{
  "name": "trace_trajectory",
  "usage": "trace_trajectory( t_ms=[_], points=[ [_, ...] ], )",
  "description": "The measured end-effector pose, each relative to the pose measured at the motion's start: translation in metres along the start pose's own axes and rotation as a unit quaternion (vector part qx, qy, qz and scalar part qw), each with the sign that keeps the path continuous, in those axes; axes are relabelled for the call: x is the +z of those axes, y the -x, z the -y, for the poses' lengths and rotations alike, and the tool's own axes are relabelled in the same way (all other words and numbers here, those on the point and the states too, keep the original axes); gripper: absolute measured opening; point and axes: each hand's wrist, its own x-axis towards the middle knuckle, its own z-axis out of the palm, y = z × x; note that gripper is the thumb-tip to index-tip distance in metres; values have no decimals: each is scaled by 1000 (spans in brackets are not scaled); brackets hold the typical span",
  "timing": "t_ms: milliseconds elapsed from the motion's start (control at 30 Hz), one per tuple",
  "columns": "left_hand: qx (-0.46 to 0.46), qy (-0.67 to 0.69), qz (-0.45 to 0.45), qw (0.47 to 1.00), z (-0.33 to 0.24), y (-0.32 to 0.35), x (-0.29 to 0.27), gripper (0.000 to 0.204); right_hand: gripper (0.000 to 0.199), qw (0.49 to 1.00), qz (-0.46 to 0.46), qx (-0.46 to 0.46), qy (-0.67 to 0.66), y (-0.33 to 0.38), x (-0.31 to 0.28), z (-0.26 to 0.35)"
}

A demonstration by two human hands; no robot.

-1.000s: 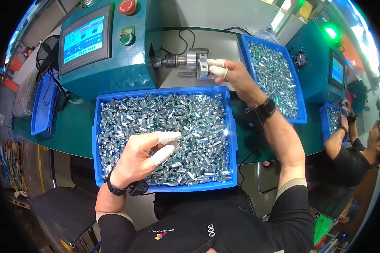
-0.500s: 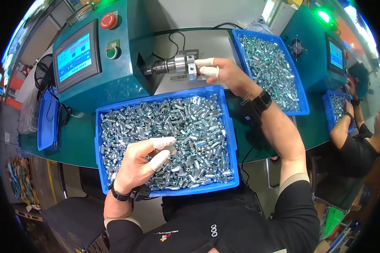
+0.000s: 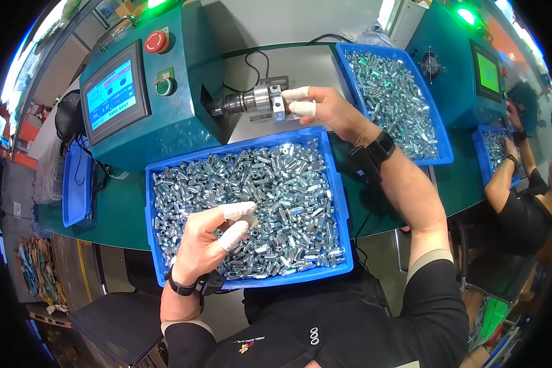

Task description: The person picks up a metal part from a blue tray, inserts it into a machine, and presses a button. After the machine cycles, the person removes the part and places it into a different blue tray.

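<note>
Blue bins, three: near bin (image 3: 340,202) under left hand (image 3: 211,242), pinching a part; right hand (image 3: 325,107) grips chuck (image 3: 260,100). Two screens.

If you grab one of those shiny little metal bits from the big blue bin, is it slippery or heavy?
Each metal piece looks smooth and shiny, so probably slippery. Small solid metal likely feels heavy for its size. The left hand wears white fingertip covers, perhaps for grip.

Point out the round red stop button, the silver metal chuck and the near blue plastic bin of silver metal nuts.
Round red stop button (image 3: 156,42): head view, middle of its cap.
Silver metal chuck (image 3: 256,100): head view, its cylindrical body.
Near blue plastic bin (image 3: 343,202): head view, bare right rim.
</note>
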Motion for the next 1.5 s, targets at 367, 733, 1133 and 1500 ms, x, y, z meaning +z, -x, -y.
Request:
trace_trajectory(
  t_ms=[367, 733, 1133, 1500],
  points=[
    [-4, 1, -2, 1000, -3, 0, 2, 29, 41, 1000, 4, -13, -18, 1, -4, -5],
    [5, 19, -8, 1000, 0, 5, 0, 29, 48, 983, -177, 4, 41, -2, -7, 6],
    [13, 15, -28, 999, -6, 4, -3, 29, 53, 785, -197, -57, 584, -18, 12, 53],
    [52, -5, 4, 999, -11, 7, -3, 29, 32, 736, -260, -98, 618, 76, -72, 34]
  ],
)
